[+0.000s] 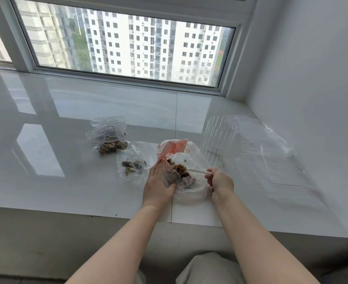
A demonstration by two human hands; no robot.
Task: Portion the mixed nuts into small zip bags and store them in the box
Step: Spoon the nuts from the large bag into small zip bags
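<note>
Leftmost on the glossy white worktop (66, 124) lie two crinkled clear zip bags (109, 134) of brown lumpy nuts, with a third filled bag (133, 160) just beside them to the right. Next, the left hand (158, 186) curls round a small clear bag (172, 177) held open over a large soft plastic bag with pink print (181, 152), while the right hand (220, 182) pinches a slim white spoon (198, 171) whose tip touches the nuts (178, 168). Further right stand a ribbed transparent cylindrical box (218, 140) and flat clear plastic sheeting (271, 152).
</note>
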